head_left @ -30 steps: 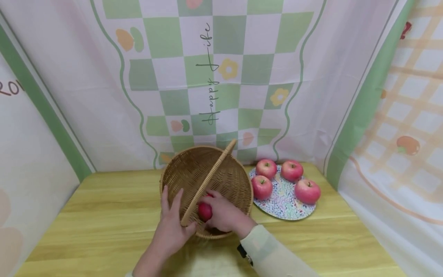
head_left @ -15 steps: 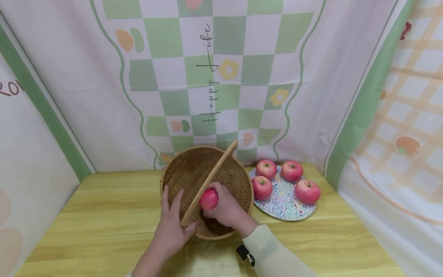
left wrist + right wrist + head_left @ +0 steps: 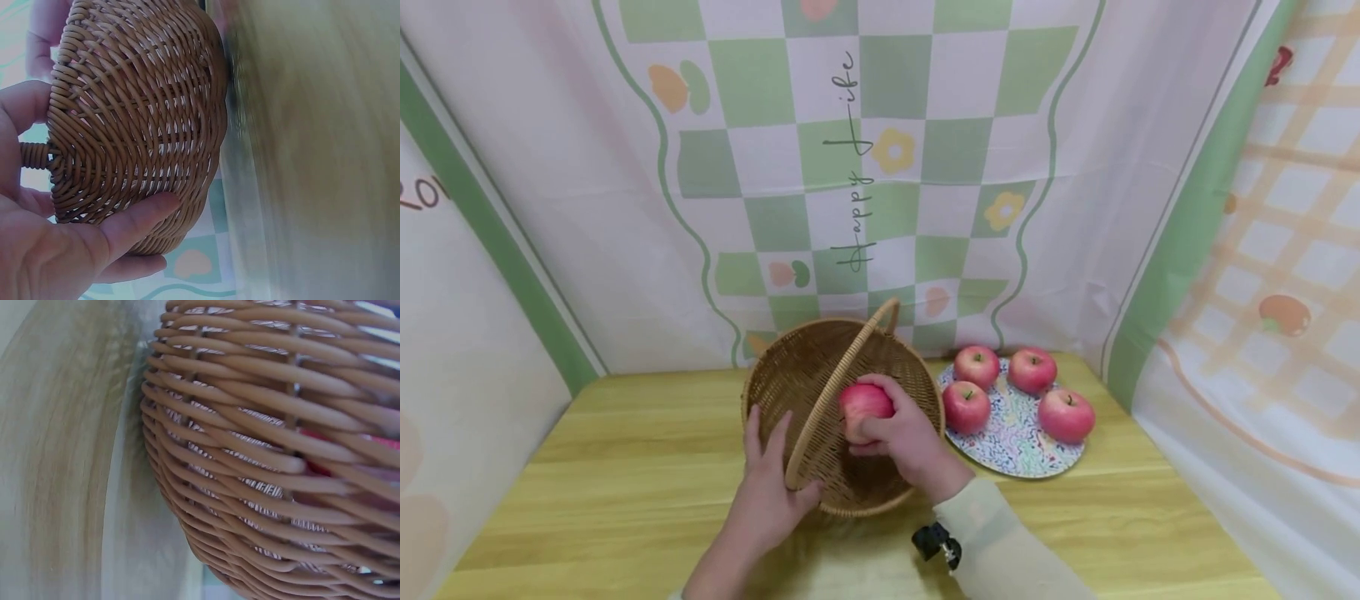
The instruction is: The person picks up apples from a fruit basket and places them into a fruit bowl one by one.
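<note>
A brown wicker basket (image 3: pixel 790 367) with an arched handle (image 3: pixel 835 383) stands on the table, tilted toward me. My left hand (image 3: pixel 766 504) holds its near left side by the foot of the handle. In the left wrist view the fingers of that hand (image 3: pixel 50 256) lie spread along the weave (image 3: pixel 137 119). Inside the basket, my right hand (image 3: pixel 913 442) grips a red apple (image 3: pixel 863 404), raised off the bottom. From the right wrist only the outer weave (image 3: pixel 237 425) fills the view, with bits of red showing through the gaps.
Right of the basket, close to its rim, a round patterned plate (image 3: pixel 1015 454) carries several red apples (image 3: pixel 1066 415). The wooden table (image 3: pixel 625 500) ends at a fabric backdrop (image 3: pixel 880 167) behind, with cloth walls on both sides.
The right hand has lifted the apple from low in the basket, bringing it up and slightly right. Basket and handle have shifted a little to the left. The left hand keeps its hold.
</note>
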The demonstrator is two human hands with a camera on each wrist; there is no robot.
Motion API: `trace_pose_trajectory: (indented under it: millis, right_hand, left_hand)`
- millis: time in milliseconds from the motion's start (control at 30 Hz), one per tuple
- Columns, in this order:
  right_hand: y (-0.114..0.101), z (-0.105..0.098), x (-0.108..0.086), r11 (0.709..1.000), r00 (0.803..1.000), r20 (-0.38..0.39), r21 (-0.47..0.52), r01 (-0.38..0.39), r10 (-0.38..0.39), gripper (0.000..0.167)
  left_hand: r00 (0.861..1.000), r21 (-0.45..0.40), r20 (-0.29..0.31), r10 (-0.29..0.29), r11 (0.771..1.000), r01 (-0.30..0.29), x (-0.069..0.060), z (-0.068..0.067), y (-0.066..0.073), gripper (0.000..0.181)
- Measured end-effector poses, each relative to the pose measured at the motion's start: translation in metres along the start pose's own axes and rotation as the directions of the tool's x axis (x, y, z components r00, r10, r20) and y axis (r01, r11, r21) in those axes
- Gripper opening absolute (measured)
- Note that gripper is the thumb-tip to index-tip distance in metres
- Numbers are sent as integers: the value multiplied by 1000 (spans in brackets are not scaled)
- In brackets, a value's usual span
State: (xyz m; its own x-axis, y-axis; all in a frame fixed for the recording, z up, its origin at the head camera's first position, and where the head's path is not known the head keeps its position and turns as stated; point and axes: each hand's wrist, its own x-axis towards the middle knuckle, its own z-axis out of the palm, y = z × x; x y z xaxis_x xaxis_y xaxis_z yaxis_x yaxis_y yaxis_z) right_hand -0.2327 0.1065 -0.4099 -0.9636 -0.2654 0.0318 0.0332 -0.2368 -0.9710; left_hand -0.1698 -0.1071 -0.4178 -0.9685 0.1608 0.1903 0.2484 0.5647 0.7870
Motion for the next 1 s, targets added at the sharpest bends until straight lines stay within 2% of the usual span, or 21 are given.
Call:
trace_pose_trajectory:
  millis: [133, 300, 567, 800, 1000]
  right_hand:
    - [-4, -4, 1, 992, 999, -15, 125, -31, 34, 69]
    - [-9, -4, -1, 974, 999, -18, 221, -46, 51, 63]
    - [-5, -5, 0, 969, 994, -71, 240, -63, 82, 51]
    - [-8, -8, 0, 951, 993, -30, 292, -103, 117, 53]
    - [-10, -12, 0, 902, 989, 29, 409, -143, 143, 49]
  left_hand:
    - [1000, -3, -3, 8, 1000, -8, 0, 0, -1, 100]
    - [1000, -17, 5, 2, 1000, -2, 0, 0, 0, 100]
    - [1000, -16, 7, -5, 1000, 5, 0, 0, 1, 99]
    - [1000, -11, 5, -4, 1000, 4, 0, 0, 1, 99]
    - [1000, -22, 7, -6, 1000, 6, 0, 0, 1, 99]
